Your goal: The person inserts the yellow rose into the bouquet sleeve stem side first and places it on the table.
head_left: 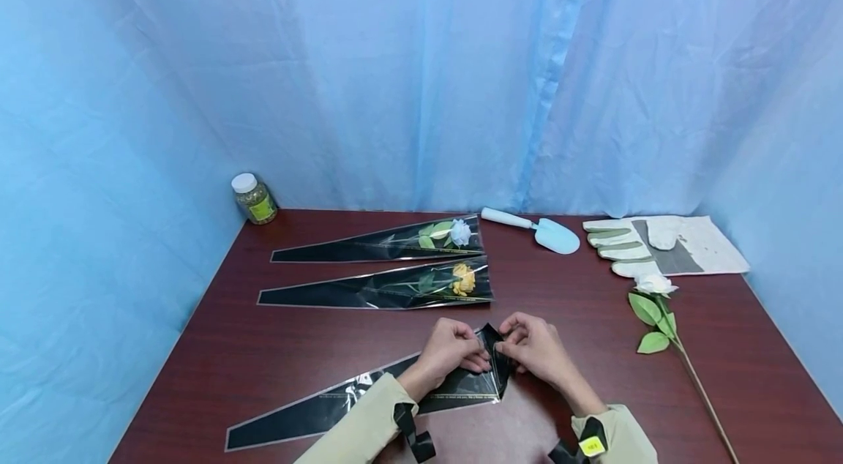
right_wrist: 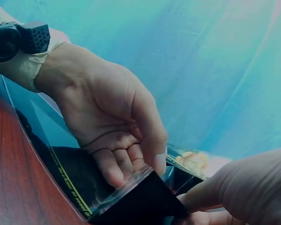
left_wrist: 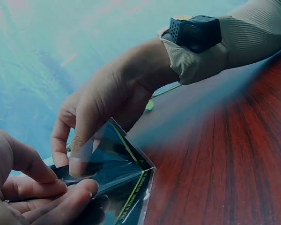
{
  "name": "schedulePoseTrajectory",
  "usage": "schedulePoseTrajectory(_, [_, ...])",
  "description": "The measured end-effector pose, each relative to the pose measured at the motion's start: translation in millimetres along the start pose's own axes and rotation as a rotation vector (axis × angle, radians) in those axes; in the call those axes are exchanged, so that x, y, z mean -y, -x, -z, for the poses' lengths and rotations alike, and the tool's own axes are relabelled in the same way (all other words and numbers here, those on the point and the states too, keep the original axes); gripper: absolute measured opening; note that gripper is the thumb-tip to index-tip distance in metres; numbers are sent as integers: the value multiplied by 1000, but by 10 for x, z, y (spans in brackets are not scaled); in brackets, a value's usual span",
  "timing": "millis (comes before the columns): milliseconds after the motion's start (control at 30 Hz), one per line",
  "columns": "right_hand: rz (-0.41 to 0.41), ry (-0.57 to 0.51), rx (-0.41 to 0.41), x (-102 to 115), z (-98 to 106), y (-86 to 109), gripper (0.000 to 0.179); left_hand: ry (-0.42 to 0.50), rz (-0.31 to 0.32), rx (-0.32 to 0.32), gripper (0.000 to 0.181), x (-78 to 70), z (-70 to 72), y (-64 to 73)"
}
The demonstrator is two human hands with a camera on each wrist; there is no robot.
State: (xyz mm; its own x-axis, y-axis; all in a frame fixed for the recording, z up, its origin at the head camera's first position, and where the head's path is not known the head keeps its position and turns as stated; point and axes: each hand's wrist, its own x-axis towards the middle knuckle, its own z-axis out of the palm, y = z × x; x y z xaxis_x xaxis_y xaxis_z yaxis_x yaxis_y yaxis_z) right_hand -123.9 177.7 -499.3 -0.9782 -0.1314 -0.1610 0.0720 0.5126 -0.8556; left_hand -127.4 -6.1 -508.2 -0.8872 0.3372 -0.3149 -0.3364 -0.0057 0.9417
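Observation:
A black flower sleeve with a clear front (head_left: pixel 388 394) lies slanted on the table, its wide mouth under both hands. My left hand (head_left: pixel 454 354) pinches the mouth's edge; in the right wrist view its thumb and curled fingers (right_wrist: pixel 124 161) meet at the film. My right hand (head_left: pixel 536 347) grips the black back layer between thumb and fingers, and this layer is folded up at the mouth. In the left wrist view the right hand (left_wrist: pixel 98 103) reaches across over the clear film (left_wrist: pixel 117 164). No flower shows inside this sleeve.
Behind lie two filled sleeves, one with a blue rose (head_left: pixel 460 233), one with a yellow rose (head_left: pixel 464 279). A white rose (head_left: pixel 655 285) lies at right, below gloves (head_left: pixel 678 244). A trowel (head_left: pixel 556 236) and a lidded jar (head_left: pixel 255 198) are near the back edge.

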Motion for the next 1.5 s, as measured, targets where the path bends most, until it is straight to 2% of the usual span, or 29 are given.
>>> schedulePoseTrajectory(200, [34, 15, 49, -8, 67, 24, 21, -41, -56, -16, 14, 40, -29, -16])
schedulePoseTrajectory(467, [12, -13, 108, -27, 130, 84, 24, -84, -97, -37, 13, 54, -34, -28])
schedulePoseTrajectory(667, [-4, -15, 105, -4, 238, 170, 29, -100, -133, -23, 12, 68, -39, -48])
schedulePoseTrajectory(833, [-21, 65, 25, -24, 471, 302, 30, -119, -153, -13, 12, 73, -43, -65])
schedulePoseTrajectory(1100, [63, 435, -213, -262, 1047, 604, 30, -121, -122, -20, 12, 65, -56, -72])
schedulePoseTrajectory(1267, [2, 500, -272, -442, 1394, 752, 38, -119, -122, -10, 11, 56, -39, -78])
schedulePoseTrajectory(1500, [-104, 549, -330, -704, 1720, 860, 46, -122, -121, 0, 12, 34, -30, -73])
